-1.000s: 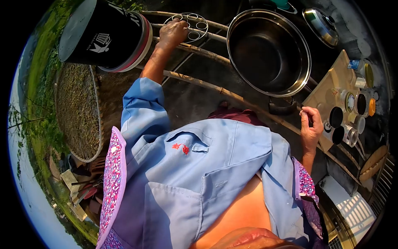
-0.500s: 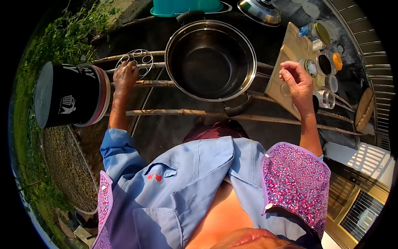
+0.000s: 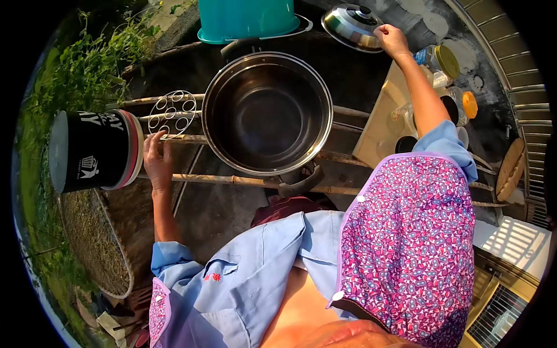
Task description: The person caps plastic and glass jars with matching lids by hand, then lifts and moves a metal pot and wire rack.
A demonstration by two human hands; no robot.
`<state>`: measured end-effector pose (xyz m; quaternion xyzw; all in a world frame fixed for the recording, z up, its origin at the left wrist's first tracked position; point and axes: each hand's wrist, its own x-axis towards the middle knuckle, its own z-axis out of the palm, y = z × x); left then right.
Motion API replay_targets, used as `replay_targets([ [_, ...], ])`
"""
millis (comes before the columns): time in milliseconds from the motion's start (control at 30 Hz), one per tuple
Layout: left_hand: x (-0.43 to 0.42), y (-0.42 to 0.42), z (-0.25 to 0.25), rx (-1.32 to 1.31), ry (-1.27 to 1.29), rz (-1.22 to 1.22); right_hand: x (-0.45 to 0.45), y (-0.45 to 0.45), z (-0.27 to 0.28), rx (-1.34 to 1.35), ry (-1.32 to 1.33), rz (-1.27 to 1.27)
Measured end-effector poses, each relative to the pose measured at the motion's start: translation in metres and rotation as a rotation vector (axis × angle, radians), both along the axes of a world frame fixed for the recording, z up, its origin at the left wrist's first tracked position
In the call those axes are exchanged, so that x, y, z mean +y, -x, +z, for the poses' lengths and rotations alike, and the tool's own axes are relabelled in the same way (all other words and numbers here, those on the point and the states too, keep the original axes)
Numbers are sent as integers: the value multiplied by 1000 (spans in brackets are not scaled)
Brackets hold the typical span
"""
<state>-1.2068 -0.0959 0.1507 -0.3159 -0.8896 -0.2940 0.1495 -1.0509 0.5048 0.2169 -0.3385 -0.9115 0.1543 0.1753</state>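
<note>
My left hand (image 3: 158,162) is beside a round metal steaming rack (image 3: 177,105) made of several small rings. Its fingers are stretched and slightly apart, close to the rack's lower edge; whether they touch it is unclear. At the upper right, my right hand (image 3: 393,42) has its fingers closed at the rim of a shiny steel pot lid (image 3: 342,30) with a black knob. Between my arms stands a large, deep pot (image 3: 267,113) with a dark inside and black handles. Nothing is in the pot.
A black bucket (image 3: 87,152) lies at the left, a teal bucket (image 3: 246,17) stands beyond the pot. Under my right arm is a wooden board (image 3: 374,124) with glass jars (image 3: 442,61) beside it. Bamboo poles (image 3: 223,178) run crosswise beneath the pot.
My right hand has moved from above the jars up to the lid's rim. My left hand has drawn back from the rack's middle to its lower edge. The view has shifted.
</note>
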Motion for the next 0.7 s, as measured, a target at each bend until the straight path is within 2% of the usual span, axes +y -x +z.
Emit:
replay_targets([
  [33,-6,-19,0,-187,-130,61,16,9,-11,62,-8,28],
  [167,-36,-101,-14,-455,-379,227,115,51,-65,-81,-212,-7],
  [233,-58,-147,-31,-586,-346,402,128,70,-64,-126,-228,-8],
  [333,-73,-222,-28,-824,-313,587,170,100,-79,-213,-428,75],
  [400,-70,-265,-25,-898,-337,689,180,114,-80,-242,-369,29],
  [467,-84,-307,-34,-998,-206,828,206,127,-91,-287,-382,138],
  [533,-75,-334,-27,-1057,-145,880,209,138,-96,-300,-149,164],
  [633,-71,-365,-30,-1119,-154,936,212,146,-99,-402,-248,252],
  [700,-71,-380,-35,-1131,-62,944,217,152,-99,-423,-281,294],
])
